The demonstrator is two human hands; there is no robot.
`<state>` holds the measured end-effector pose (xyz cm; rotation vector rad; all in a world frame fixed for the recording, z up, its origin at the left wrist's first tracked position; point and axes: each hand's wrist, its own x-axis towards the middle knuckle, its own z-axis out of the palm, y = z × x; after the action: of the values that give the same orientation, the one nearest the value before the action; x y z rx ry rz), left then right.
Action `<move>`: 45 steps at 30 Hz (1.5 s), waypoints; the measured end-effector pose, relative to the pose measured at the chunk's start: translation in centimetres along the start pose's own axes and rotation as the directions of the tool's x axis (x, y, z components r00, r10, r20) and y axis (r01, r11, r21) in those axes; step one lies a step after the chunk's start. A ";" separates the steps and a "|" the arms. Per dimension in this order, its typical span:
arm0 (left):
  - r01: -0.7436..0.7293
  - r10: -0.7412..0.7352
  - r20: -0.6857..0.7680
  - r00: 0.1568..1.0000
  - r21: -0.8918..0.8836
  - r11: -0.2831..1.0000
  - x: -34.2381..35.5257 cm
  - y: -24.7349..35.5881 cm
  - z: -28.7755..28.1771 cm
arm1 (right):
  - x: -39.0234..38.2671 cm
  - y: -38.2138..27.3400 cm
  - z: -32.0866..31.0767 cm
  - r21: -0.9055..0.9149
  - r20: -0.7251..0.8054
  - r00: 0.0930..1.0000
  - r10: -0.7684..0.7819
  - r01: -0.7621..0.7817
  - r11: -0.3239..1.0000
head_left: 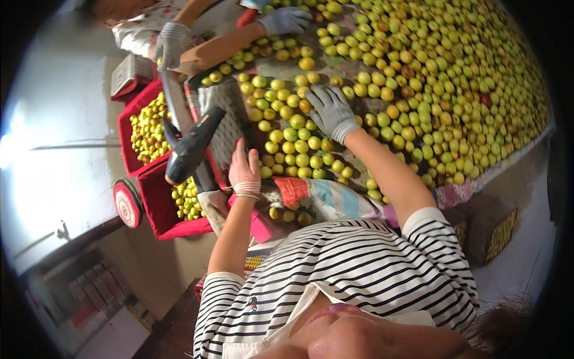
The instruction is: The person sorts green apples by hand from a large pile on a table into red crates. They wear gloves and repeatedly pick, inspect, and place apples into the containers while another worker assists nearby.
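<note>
My left hand [244, 173], in a pink-striped glove, has its fingers extended beside the grey bumpy sorting strip [220, 105] and some green-yellow fruits [302, 160]. My right hand [332, 113], in a grey glove, lies with spread fingers among the fruits on the worktop, its fingertips touching some. Left of the strip rests a black blower-shaped tool [194, 145]. The rim of the worktop near my body is padded with striped and red cloth [323, 194].
A co-worker's gloved hands [281, 23] are at the upper edge. Red-lined crates [156, 216] holding fruit stand at the left, near a round red-rimmed object [128, 203]. A large pile of fruit [454, 90] covers the right. Dark crates [484, 230] sit below it.
</note>
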<state>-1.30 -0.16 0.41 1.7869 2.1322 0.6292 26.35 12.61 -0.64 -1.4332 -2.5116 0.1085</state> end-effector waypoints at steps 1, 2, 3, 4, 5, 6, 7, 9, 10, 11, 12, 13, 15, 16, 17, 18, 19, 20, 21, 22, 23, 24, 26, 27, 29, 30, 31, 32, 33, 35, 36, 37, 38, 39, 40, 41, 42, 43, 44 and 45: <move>0.037 -0.037 0.009 0.999 0.010 0.999 -0.1 0.2 -0.2 | 0.1 -1.2 0.0 -0.006 0.012 0.999 0.048 -0.048 0.999; 0.050 -0.050 0.006 0.999 0.010 0.999 0.0 0.3 -0.3 | 0.1 -2.1 0.2 -0.016 -0.007 0.999 0.037 -0.037 0.999; 0.064 -0.064 0.002 0.998 0.011 0.998 0.0 0.2 -0.4 | 0.1 -3.0 0.8 -0.026 -0.024 0.999 0.025 -0.025 0.999; 0.067 -0.067 -0.002 0.998 0.019 0.998 0.0 0.3 -0.2 | -0.3 -3.8 1.1 0.013 -0.038 0.999 0.013 -0.012 1.000; 0.075 -0.075 -0.004 0.997 0.026 0.997 0.1 0.3 -0.3 | -0.7 -4.5 1.3 0.075 -0.017 1.000 0.002 0.000 0.997; 0.094 -0.094 -0.003 0.996 0.032 0.995 -0.1 0.2 -0.5 | -1.0 -5.5 0.8 0.045 0.049 0.998 -0.032 0.030 0.999; 0.103 -0.103 0.009 0.995 0.033 0.994 -0.2 0.3 -0.4 | -1.6 -6.2 0.1 0.011 0.117 0.992 -0.047 0.046 0.999; 0.130 -0.130 0.010 0.991 0.027 0.991 -0.2 0.3 -0.6 | -3.5 -6.6 1.4 0.088 0.046 0.993 -0.108 0.104 0.991; 0.145 -0.145 0.025 0.989 0.008 0.989 -0.3 0.5 -0.7 | -4.3 -6.7 1.4 0.064 0.064 0.988 -0.138 0.134 0.989; 0.159 -0.159 0.040 0.986 -0.009 0.987 -0.3 0.7 -0.8 | -5.0 -6.9 1.4 0.045 0.097 0.984 -0.152 0.149 0.988; 0.161 -0.161 0.046 0.986 -0.002 0.987 -0.2 0.6 -0.8 | -5.4 -7.1 1.0 0.025 0.130 0.978 -0.166 0.164 0.986; 0.174 -0.174 0.065 0.983 0.006 0.985 -0.2 0.7 -0.8 | -5.8 -7.3 0.7 0.006 0.162 0.971 -0.178 0.180 0.984; 0.199 -0.200 0.100 0.975 0.027 0.980 -0.3 0.9 -0.9 | -6.5 -7.4 0.2 0.015 0.151 0.972 -0.182 0.182 0.983; 0.208 -0.211 0.113 0.971 0.039 0.977 -0.2 1.1 -1.0 | -6.7 -7.3 0.1 0.015 0.138 0.972 -0.189 0.189 0.982; 0.197 -0.200 0.104 0.974 0.035 0.980 0.0 1.1 -1.0 | -6.7 -7.3 0.1 0.016 0.125 0.973 -0.196 0.196 0.980; 0.187 -0.189 0.101 0.977 0.032 0.982 0.0 1.1 -0.9 | -6.8 -7.2 0.1 0.017 0.136 0.973 -0.187 0.187 0.982; 0.178 -0.180 0.098 0.979 0.029 0.984 -0.1 1.1 -0.9 | -6.9 -7.3 0.0 0.020 0.143 0.971 -0.190 0.189 0.982; 0.182 -0.184 0.103 0.977 0.033 0.983 -0.1 1.0 -1.0 | -7.0 -7.4 0.0 0.025 0.151 0.970 -0.193 0.192 0.981; 0.186 -0.188 0.110 0.976 0.034 0.982 -0.1 1.0 -1.0 | -7.1 -7.4 -0.1 0.027 0.160 0.968 -0.196 0.194 0.981; 0.190 -0.193 0.117 0.974 0.036 0.981 -0.1 1.0 -1.0 | -7.2 -7.3 -0.2 0.033 0.168 0.964 -0.205 0.203 0.979; 0.187 -0.189 0.111 0.976 0.033 0.982 -0.2 0.8 -0.9 | -7.3 -7.4 -0.3 0.040 0.176 0.961 -0.215 0.212 0.977; 0.180 -0.182 0.105 0.978 0.030 0.983 -0.1 0.7 -0.8 | -7.5 -7.2 -0.5 0.044 0.183 0.957 -0.223 0.219 0.975; 0.173 -0.174 0.102 0.979 0.021 0.985 -0.1 0.5 -0.7 | -7.8 -6.9 -1.0 0.096 0.182 0.954 -0.238 0.224 0.970; 0.163 -0.165 0.093 0.982 0.034 0.986 -0.2 0.5 -0.6 | -8.0 -6.6 -1.1 0.122 0.182 0.953 -0.242 0.223 0.967; 0.142 -0.147 0.076 0.986 0.061 0.988 -0.1 0.2 -0.3 | -8.3 -6.1 -1.1 0.121 0.185 0.950 -0.252 0.232 0.965; 0.124 -0.128 0.064 0.990 0.062 0.990 0.0 0.1 -0.3 | -8.4 -6.0 -1.7 0.140 0.203 0.945 -0.256 0.230 0.963; 0.120 -0.124 0.063 0.990 0.060 0.991 -0.1 0.1 -0.3 | -8.5 -5.8 -1.9 0.160 0.221 0.940 -0.259 0.227 0.961; 0.116 -0.120 0.061 0.991 0.059 0.991 -0.1 0.2 -0.3 | -8.6 -5.3 -1.8 0.183 0.237 0.932 -0.274 0.235 0.955; 0.112 -0.115 0.059 0.992 0.054 0.992 -0.1 0.1 -0.2 | -8.5 -4.6 -2.0 0.248 0.237 0.936 -0.259 0.199 0.948; 0.101 -0.104 0.052 0.993 0.051 0.994 -0.2 -0.1 -0.1 | -8.2 -2.9 -2.8 0.380 0.239 0.942 -0.235 0.132 0.916; 0.103 -0.106 0.055 0.993 0.052 0.993 -0.2 0.0 -0.2 | -8.2 -1.3 -3.0 0.344 0.103 0.974 -0.202 0.156 0.926; 0.116 -0.119 0.056 0.991 0.056 0.992 -0.4 -0.2 -0.3 | -7.2 -0.5 -5.8 0.358 0.130 0.988 -0.088 0.036 0.933; 0.113 -0.116 0.059 0.991 0.051 0.992 -0.4 -0.1 -0.2 | -6.7 1.6 -7.2 0.300 -0.056 0.997 -0.055 0.070 0.951; 0.111 -0.114 0.063 0.991 0.048 0.993 -0.3 0.0 -0.2 | -6.7 4.7 -7.3 0.189 -0.028 0.997 0.066 -0.060 0.980; 0.115 -0.118 0.065 0.991 0.049 0.992 -0.5 -0.1 -0.3 | -6.0 6.7 -9.7 0.176 -0.098 0.984 0.148 -0.129 0.976; 0.111 -0.114 0.068 0.991 0.044 0.993 -0.4 0.0 -0.4 | -5.9 9.8 -10.4 0.158 -0.076 0.938 0.339 -0.325 0.933; 0.114 -0.117 0.076 0.990 0.050 0.992 -0.2 0.1 -0.4 | -6.5 13.9 -10.0 -0.116 -0.204 0.926 0.318 -0.345 0.931; 0.113 -0.117 0.076 0.990 0.050 0.992 -0.2 0.1 -0.3 | -7.1 16.3 -10.8 -0.087 -0.193 0.867 0.459 -0.481 0.873; 0.103 -0.106 0.077 0.991 0.043 0.994 0.1 0.4 -0.2 | -9.1 21.1 -8.8 -0.327 -0.230 0.808 0.543 -0.589 0.739; 0.106 -0.110 0.077 0.991 0.046 0.993 0.0 0.3 -0.1 | -8.9 21.8 -9.0 -0.283 -0.157 0.757 0.634 -0.650 0.705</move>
<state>-1.13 -0.11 0.67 1.6744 2.1863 0.4823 51.24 15.69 2.47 -2.3689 -1.9194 -0.2273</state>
